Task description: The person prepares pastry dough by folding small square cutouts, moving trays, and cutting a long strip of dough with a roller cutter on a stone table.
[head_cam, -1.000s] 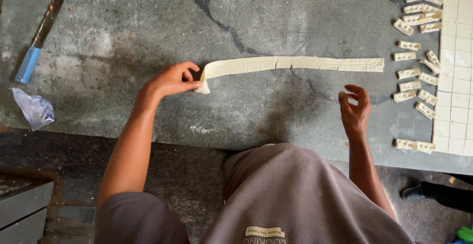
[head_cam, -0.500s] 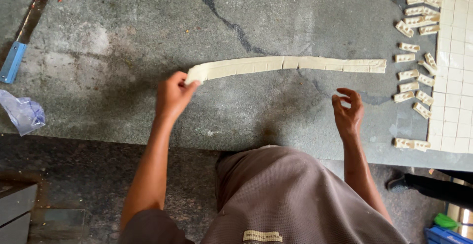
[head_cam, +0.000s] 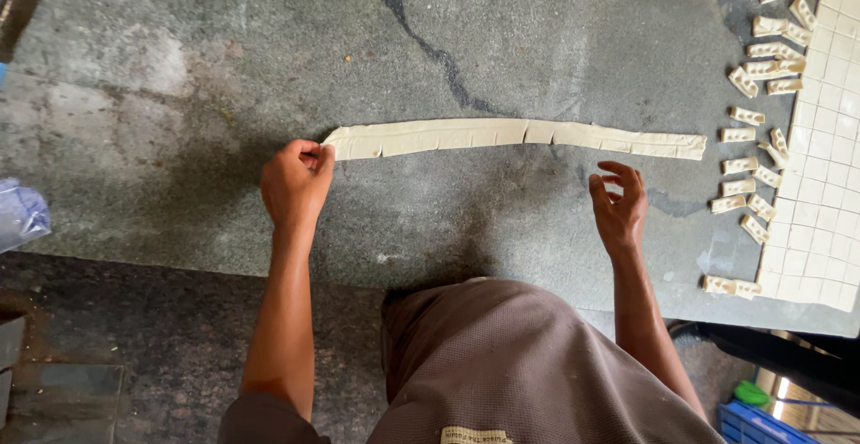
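**Entry: dough strip on stone desk, two hands at work**

Item 1. I logged a long pale dough strip (head_cam: 515, 136) lying flat across the grey stone desk (head_cam: 502, 32), scored by short crosswise cuts along its length. All places below are given from this strip.

Item 2. Left hand (head_cam: 296, 182) sat at the strip's left end. Its fingers (head_cam: 309, 153) were curled closed and touched that end; I could not tell whether they pinched the dough or only pressed against it.

Item 3. Right hand (head_cam: 618, 206) hovered just below the strip's right part, apart from it, fingers spread and loosely bent, holding nothing.

Item 4. Small cut dough pieces (head_cam: 748, 171) lay scattered beyond the strip's right end, some tilted, some touching one another.

Item 5. A sheet of dough cut into a grid of squares (head_cam: 820, 157) lay further right of those pieces, running off the picture's edge.

Item 6. A crumpled clear plastic bag (head_cam: 18, 215) rested well left of the strip, near the desk's front edge.

Item 7. A dark crack (head_cam: 430, 45) ran through the stone above the strip.
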